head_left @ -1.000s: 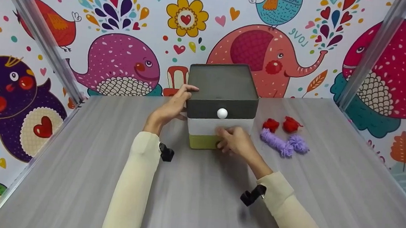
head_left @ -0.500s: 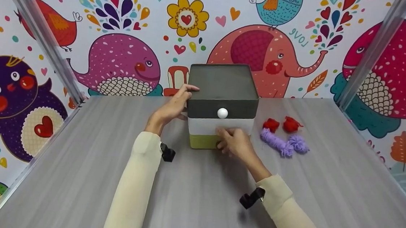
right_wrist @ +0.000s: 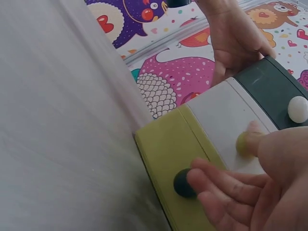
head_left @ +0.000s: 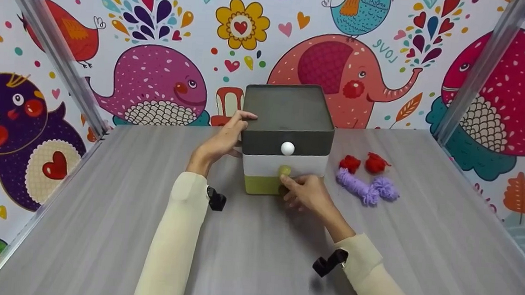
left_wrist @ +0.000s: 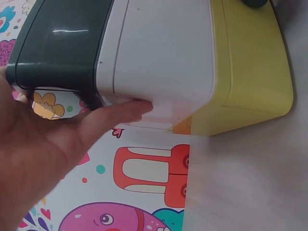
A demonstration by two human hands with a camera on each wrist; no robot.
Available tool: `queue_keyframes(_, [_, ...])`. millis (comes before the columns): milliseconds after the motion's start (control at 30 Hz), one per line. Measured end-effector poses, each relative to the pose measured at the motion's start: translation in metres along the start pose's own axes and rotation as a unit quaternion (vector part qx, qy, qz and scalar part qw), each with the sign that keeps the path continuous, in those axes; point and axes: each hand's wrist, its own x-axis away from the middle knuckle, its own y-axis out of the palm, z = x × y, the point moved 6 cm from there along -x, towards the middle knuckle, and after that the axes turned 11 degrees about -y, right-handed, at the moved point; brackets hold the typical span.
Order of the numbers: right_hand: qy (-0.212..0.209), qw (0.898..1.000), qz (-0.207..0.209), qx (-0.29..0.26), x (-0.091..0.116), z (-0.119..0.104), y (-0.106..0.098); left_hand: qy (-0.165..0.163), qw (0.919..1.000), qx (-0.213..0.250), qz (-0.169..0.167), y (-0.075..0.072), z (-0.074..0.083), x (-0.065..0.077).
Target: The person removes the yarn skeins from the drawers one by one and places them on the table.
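A box-shaped plastic unit of three stacked drawers [head_left: 287, 136], dark grey-green on top, white in the middle and yellow-green at the bottom, stands upright toward the far edge of a grey wood-grain table [head_left: 244, 258]. Its drawer fronts face the near side. A round white knob [head_left: 287, 148] sits on the top front, a round yellow-green knob [head_left: 284, 170] on the white one, and a round dark green knob [right_wrist: 182, 183] on the bottom one.

The left hand [head_left: 224, 137] lies spread against the unit's left side, a fingertip over the top rim and the thumb lower down on the side wall. The right hand [head_left: 308, 191] is at the near face with fingers loosely bent and well parted from the thumb, nothing clasped between them. Its thumb tip is at the yellow-green knob, its fingertips at the dark green knob; firm contact with either is hard to tell.

To the right of the unit lie two small red yarn bundles [head_left: 376, 163], with two purple yarn bundles [head_left: 358, 185] just nearer. Behind, a white wall printed with colourful cartoon animals [head_left: 160, 83] rises at the table's far edge.
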Motion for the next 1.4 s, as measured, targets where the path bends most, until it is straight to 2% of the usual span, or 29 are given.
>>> queue_keyframes(167, [0.031,0.999,-0.017,0.02,0.001,0.006,-0.004,0.001,1.0,0.001,0.0,0.0,0.0,0.0])
queue_keyframes(333, [0.059,0.997,-0.044,0.008,0.0,0.017,-0.001,0.003,1.0,0.004,0.001,0.0,0.0,0.001])
queue_keyframes(733, [0.091,0.99,-0.077,-0.076,-0.003,0.035,0.016,-0.005,1.0,0.005,0.003,0.001,-0.001,0.001])
queue_keyframes(933, [0.089,0.987,-0.084,-0.107,-0.005,0.036,0.025,-0.007,0.9999,0.008,0.005,0.001,0.0,0.002])
queue_keyframes(1200, [0.112,0.969,-0.098,-0.196,-0.009,0.042,0.035,-0.009,0.9999,0.014,0.002,0.001,-0.001,0.003])
queue_keyframes(1400, [0.105,0.965,-0.106,-0.217,-0.011,0.043,0.036,-0.001,1.0,0.009,0.002,0.0,0.002,0.002])
